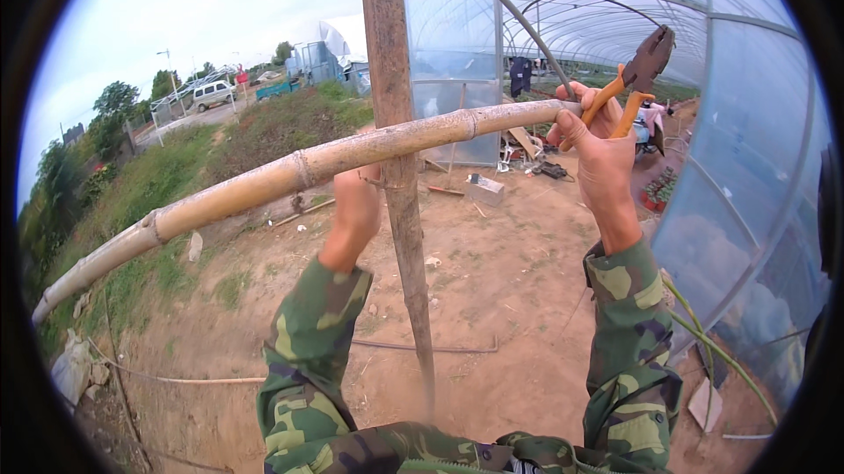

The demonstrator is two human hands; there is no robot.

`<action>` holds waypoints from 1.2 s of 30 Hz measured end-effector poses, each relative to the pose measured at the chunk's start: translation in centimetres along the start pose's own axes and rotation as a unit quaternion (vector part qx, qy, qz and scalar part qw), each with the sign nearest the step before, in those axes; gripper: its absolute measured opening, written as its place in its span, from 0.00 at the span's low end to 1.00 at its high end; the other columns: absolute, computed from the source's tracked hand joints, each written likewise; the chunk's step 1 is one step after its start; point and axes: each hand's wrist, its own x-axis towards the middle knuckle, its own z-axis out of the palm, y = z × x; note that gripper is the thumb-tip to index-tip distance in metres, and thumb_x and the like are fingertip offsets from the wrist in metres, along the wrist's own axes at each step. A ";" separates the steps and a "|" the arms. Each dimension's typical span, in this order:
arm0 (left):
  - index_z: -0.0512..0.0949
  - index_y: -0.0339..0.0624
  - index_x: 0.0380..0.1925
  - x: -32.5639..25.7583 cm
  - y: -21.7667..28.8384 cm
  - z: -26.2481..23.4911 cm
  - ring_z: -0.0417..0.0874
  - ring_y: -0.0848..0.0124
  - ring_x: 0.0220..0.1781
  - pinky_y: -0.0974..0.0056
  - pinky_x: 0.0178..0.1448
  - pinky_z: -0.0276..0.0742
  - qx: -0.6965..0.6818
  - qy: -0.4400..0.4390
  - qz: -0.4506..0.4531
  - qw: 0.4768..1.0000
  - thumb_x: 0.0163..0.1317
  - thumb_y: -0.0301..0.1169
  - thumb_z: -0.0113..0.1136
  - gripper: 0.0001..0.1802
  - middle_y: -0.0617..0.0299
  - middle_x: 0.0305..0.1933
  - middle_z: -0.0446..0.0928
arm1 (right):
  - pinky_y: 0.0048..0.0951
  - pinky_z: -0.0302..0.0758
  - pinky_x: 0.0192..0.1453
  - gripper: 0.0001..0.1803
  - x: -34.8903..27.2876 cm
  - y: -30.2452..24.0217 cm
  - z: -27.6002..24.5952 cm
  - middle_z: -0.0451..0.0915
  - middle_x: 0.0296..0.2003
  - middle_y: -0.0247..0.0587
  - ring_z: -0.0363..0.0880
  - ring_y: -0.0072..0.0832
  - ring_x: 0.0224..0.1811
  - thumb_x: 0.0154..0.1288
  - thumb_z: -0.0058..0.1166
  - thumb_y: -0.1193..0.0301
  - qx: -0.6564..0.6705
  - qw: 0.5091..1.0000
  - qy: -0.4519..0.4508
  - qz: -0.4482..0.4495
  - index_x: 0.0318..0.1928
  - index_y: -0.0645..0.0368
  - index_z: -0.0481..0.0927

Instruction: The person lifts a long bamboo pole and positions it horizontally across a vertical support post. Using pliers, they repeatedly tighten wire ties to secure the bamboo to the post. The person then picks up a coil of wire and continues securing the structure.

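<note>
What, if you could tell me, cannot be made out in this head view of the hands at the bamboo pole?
- Left hand: its fingers are behind the bamboo pole and upright post, so its grip is hidden.
- Pliers: whether the jaws hold anything is too small to tell.
- Right hand: palm side faces away.
- Post top: cut off by the upper edge.
</note>
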 end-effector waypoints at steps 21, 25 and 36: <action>0.77 0.30 0.51 0.2 19.1 2.7 0.85 0.49 0.42 0.48 0.47 0.78 0.707 -0.269 0.030 0.653 0.64 0.48 0.68 0.30 0.43 0.38 0.82 | 0.21 0.73 0.34 0.20 -0.7 2.6 0.4 0.81 0.37 0.33 0.79 0.18 0.30 0.63 0.69 0.75 -0.133 0.990 0.033 0.027 0.54 0.65 0.80; 0.74 0.28 0.55 1.2 20.3 2.0 0.84 0.53 0.46 0.51 0.54 0.81 0.625 -0.300 -0.092 0.715 0.65 0.48 0.68 0.33 0.40 0.53 0.79 | 0.17 0.69 0.30 0.22 0.0 6.7 0.5 0.82 0.43 0.33 0.77 0.15 0.29 0.67 0.66 0.75 -0.066 0.998 0.011 0.006 0.59 0.66 0.77; 0.80 0.24 0.46 1.8 20.0 1.9 0.85 0.44 0.50 0.52 0.56 0.81 0.616 -0.260 -0.004 0.744 0.56 0.45 0.73 0.31 0.35 0.44 0.83 | 0.16 0.69 0.37 0.23 1.6 8.8 -1.6 0.81 0.47 0.35 0.74 0.12 0.33 0.72 0.62 0.72 -0.066 0.997 -0.009 0.033 0.64 0.66 0.75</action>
